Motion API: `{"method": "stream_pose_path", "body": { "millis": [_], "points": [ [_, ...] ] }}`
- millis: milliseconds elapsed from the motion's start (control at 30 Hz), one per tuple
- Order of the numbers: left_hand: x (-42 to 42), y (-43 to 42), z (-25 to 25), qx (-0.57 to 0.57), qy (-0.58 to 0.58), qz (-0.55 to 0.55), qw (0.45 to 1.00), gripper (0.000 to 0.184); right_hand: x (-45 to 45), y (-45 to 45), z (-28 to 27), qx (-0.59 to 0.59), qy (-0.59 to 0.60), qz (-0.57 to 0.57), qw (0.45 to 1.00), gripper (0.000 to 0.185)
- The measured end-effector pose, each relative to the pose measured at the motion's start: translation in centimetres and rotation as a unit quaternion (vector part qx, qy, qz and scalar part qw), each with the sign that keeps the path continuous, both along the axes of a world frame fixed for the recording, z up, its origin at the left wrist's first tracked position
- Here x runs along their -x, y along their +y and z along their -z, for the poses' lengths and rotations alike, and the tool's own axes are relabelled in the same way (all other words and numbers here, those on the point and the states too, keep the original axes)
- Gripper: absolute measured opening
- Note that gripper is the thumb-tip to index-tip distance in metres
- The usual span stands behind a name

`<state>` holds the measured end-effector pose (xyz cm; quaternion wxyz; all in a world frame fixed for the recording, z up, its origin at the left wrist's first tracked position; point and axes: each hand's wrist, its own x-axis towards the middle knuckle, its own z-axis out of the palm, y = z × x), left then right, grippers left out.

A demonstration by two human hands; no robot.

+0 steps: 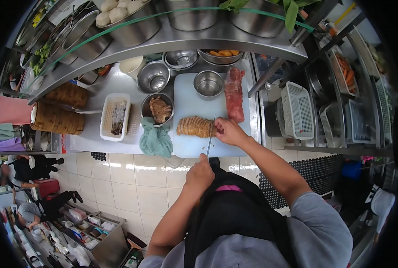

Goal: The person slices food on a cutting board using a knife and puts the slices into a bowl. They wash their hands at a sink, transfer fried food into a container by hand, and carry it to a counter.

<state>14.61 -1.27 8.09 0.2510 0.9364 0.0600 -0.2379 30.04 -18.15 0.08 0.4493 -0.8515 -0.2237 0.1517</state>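
My left hand (200, 173), at the board's front edge, is closed round the handle of a knife (209, 145), whose thin blade points away from me across the meat's right end. Browned meat (194, 126) with many crosswise cuts lies on the white cutting board (188, 98). The fingers of my right hand (227, 132) are pressed together on the meat's right end, beside the blade. A long piece of raw red meat (234, 96) lies behind my right hand. Small crumbs lie near the blade.
Left of the board are a metal bowl of browned meat (160, 109), a green cloth (156, 140) and a white basket (115, 117). An empty metal bowl (209, 84) stands on the board. A steel shelf (181, 39) crosses above. Two people (42, 207) are at far left.
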Motion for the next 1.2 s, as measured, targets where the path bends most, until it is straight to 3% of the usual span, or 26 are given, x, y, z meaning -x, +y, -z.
{"method": "stream_pose_path", "body": {
  "millis": [200, 367, 600, 767, 867, 967, 1200],
  "points": [
    [0.7, 0.6, -0.9, 0.016, 0.054, 0.001, 0.998, 0.033, 0.2, 0.1, 0.1, 0.001, 0.02, 0.006, 1.0, 0.028],
    [-0.9, 0.1, 2.0, 0.014, 0.019, 0.005, 1.0, 0.032, -0.1, 0.2, -0.3, 0.016, 0.012, 0.0, 1.0, 0.028],
    [0.7, 0.3, 0.5, -0.006, 0.054, 0.013, 0.998, 0.028, 0.4, 0.2, 0.8, -0.001, -0.01, 0.007, 1.0, 0.025],
    [0.0, 0.0, 2.7, 0.027, 0.026, -0.01, 0.999, 0.037, -0.1, 0.1, 0.6, -0.006, 0.016, 0.011, 1.0, 0.026],
    [0.7, 0.4, 0.4, 0.012, 0.039, 0.007, 0.999, 0.039, 0.1, 0.1, 0.4, -0.011, 0.008, 0.013, 1.0, 0.027],
    [0.3, 0.2, 2.7, 0.034, 0.042, -0.005, 0.999, 0.04, 0.0, 0.2, 0.8, -0.004, 0.007, 0.012, 1.0, 0.027],
    [0.3, 0.5, 1.1, 0.018, 0.051, 0.021, 0.998, 0.037, 0.1, 0.1, 0.5, 0.001, 0.006, 0.006, 1.0, 0.029]
  ]
}}
